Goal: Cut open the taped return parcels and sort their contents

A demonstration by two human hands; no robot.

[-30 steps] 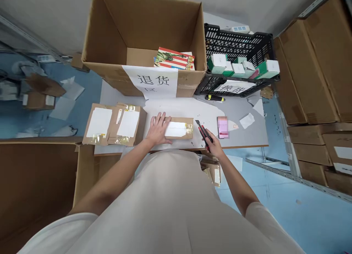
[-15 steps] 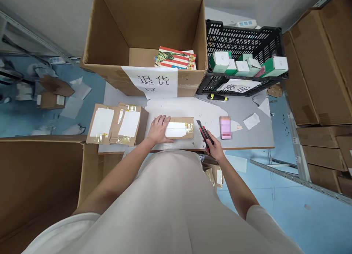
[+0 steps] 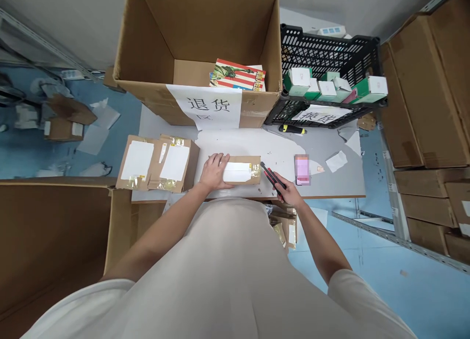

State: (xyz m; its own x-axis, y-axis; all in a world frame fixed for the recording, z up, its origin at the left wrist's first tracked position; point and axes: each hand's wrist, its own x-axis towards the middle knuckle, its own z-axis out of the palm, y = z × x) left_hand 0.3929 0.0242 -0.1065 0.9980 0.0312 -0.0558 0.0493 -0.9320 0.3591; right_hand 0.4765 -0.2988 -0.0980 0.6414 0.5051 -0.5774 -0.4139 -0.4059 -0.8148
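Note:
My left hand (image 3: 216, 172) grips the left end of a small cardboard box (image 3: 257, 180), thumb along the near edge and fingers over the far side. A white label and yellowish tape show on the box's top. In my right hand (image 3: 289, 191) is a black and red box cutter (image 3: 272, 178), its tip pointing away and to the left. That tip lies right by the box's right end; whether it touches cannot be made out. Left of my left hand sit two larger taped cardboard boxes (image 3: 186, 170) with white labels. A phone (image 3: 302, 170) lies right of the cutter.
At the back stand a big open carton (image 3: 147, 91) with booklets (image 3: 238, 75) inside and a black plastic crate (image 3: 330, 47) of green-white boxes. A yellow-black cutter (image 3: 292, 129) lies before the crate. Another large carton (image 3: 55, 231) is at my left, a metal rack (image 3: 396, 233) at right.
The cutter's tip has come closer to the right end of the small box. My left hand keeps its hold there. The whole view has shifted slightly.

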